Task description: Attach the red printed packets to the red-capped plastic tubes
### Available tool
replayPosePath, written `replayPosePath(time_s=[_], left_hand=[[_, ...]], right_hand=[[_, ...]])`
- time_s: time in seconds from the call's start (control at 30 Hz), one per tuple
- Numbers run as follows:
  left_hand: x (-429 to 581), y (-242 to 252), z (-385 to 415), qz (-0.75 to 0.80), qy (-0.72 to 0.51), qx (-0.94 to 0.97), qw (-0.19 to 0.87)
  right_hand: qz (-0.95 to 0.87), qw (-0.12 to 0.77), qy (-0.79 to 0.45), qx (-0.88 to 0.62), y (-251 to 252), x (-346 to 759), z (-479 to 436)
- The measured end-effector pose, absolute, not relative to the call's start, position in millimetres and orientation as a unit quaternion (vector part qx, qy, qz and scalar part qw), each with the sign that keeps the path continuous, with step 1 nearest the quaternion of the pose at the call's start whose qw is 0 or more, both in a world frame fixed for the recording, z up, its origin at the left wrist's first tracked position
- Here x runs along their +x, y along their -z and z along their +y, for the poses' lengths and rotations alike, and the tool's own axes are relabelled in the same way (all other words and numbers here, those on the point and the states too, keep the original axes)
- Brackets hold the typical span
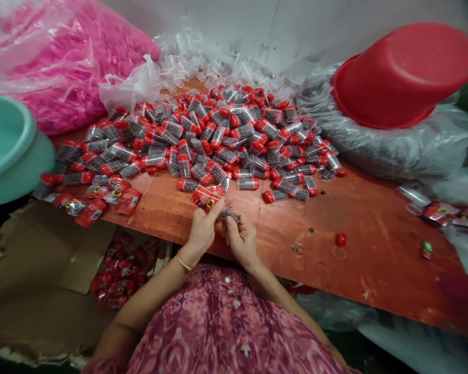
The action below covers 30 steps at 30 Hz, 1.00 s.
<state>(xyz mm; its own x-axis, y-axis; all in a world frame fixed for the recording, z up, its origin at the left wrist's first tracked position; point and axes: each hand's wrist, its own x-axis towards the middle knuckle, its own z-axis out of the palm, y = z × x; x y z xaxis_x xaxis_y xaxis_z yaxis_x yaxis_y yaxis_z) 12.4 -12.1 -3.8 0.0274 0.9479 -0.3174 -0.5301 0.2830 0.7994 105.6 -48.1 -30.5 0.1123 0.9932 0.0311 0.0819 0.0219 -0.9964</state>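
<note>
Left hand [203, 229] holding red card [206, 197], right hand [243, 240] a tube [231, 214]; big heap [218, 140] left on desk [281, 239], red packs [119, 278] already in box [27, 265]

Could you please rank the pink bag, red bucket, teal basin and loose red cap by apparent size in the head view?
Pink bag (cut off by frame)
Red bucket
Teal basin (also cut off)
Loose red cap
</note>
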Motion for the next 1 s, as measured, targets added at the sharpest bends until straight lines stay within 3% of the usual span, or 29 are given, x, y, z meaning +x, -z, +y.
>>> replayPosePath(time_s=[0.3, 0.5, 0.77, 1.0], left_hand=[[20, 7, -15, 0.467, -0.512, 0.292, 0.659], [9, 17, -18, 0.437, -0.495, 0.343, 0.668], [1, 37, -26, 0.434, -0.421, 0.515, 0.608], [7, 52, -29, 0.427, -0.416, 0.549, 0.586]], right_hand=[[-0.504, 0.539, -0.399, -0.544, 32, 99, -49], [-0.534, 0.481, -0.459, -0.523, 37, 110, -47], [-0.625, 0.473, -0.318, -0.534, 42, 153, -43], [-0.733, 0.400, -0.206, -0.509, 35, 166, -38]])
